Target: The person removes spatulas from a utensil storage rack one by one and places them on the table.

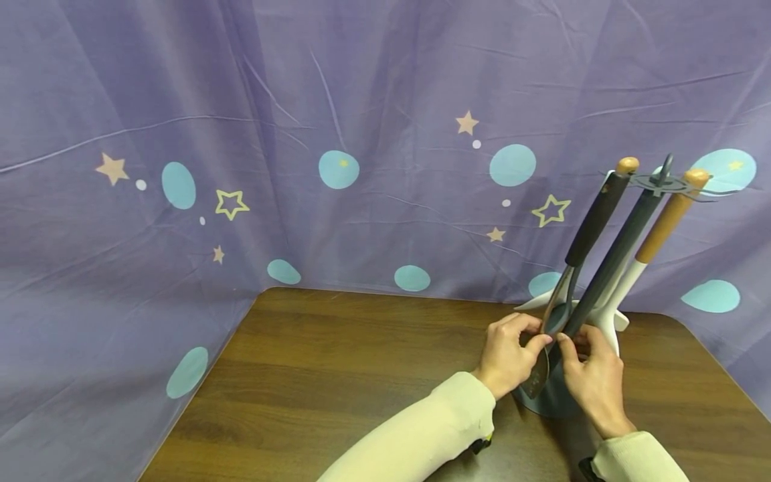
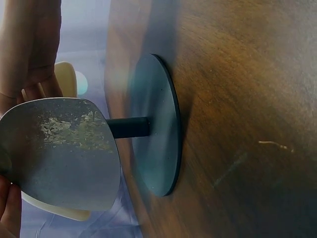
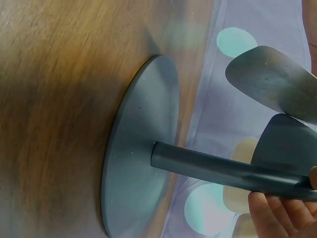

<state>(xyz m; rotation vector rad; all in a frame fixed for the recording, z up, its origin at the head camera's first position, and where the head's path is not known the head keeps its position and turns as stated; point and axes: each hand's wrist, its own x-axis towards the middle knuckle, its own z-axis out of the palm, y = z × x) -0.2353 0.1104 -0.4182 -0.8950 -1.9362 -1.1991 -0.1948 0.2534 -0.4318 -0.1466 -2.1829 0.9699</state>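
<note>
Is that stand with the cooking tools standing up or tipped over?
Standing up: its round base lies flat on the wooden table, and its pole rises from the base.

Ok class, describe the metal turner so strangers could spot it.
On the wooden table is a grey utensil stand. On its left, the left hand pinches the metal turner. Patchy marks on its blade set it apart from the plain dark grey blade.

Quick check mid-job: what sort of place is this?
Probably a curtained-off indoor workspace rather than a working kitchen: patterned purple cloth hangs behind a wooden table, which bears a utensil stand with kitchen utensils.
</note>
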